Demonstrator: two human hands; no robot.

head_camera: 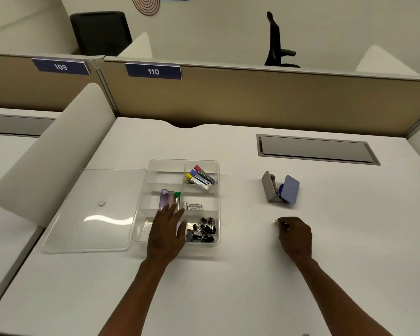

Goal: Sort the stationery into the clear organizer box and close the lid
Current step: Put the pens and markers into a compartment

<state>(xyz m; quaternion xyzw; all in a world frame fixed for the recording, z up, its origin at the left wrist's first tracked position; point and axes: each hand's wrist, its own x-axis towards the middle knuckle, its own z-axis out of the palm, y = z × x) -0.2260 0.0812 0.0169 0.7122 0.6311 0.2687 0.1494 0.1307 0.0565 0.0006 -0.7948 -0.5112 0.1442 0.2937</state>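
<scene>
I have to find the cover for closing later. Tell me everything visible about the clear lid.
The clear flat plastic lid lies off the box, flat on the white desk, directly left of the clear compartmented organizer box. It is rectangular with rounded corners, a small round knob near its middle, glare on its surface. Neither hand touches it.

Black binder clips (204, 230), white desk (228, 275)

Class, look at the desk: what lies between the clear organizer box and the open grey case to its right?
Nothing: in the head view, bare white desk separates the organizer box from the grey case.
</scene>
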